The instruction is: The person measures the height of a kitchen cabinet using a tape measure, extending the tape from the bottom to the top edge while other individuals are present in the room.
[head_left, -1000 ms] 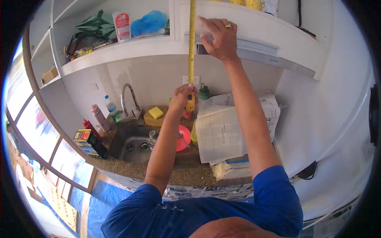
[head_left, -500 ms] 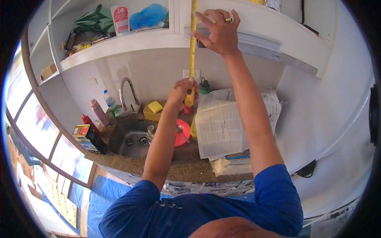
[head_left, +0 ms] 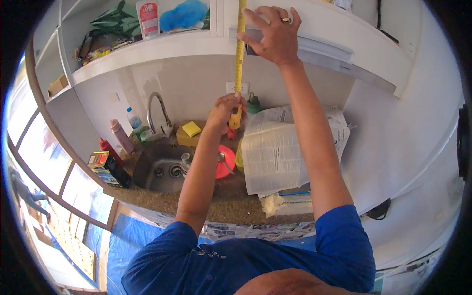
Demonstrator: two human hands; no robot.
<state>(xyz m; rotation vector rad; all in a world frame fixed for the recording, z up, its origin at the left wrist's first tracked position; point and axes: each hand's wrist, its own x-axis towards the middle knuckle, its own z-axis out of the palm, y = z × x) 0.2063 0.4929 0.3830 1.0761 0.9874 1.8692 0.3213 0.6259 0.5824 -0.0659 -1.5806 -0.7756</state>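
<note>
My left hand (head_left: 225, 112) is closed around the yellow case of a tape measure (head_left: 235, 119), held above the counter behind the sink. From it the yellow blade (head_left: 239, 59) runs straight up, past the front of the white cabinet and out of the top of the picture. Beside the blade, my right hand (head_left: 276, 37) is raised with its fingers spread. Its thumb and index fingertips reach the blade's right edge; whether they press on it I cannot tell. A ring sits on one finger.
Below lies a stone counter with a sink (head_left: 164, 169), curved faucet (head_left: 158, 110), red plate (head_left: 225, 162), yellow sponge (head_left: 191, 129) and newspaper-covered pile (head_left: 275, 152). Bottles and a dark tin (head_left: 109, 170) stand at left. Above, an open shelf (head_left: 142, 49) holds bags; a range hood (head_left: 324, 56) is at right.
Both hands and the tape measure stay nearly in place, while the whole view shifts slightly. At the far left, a person's leg beyond the window has moved.
</note>
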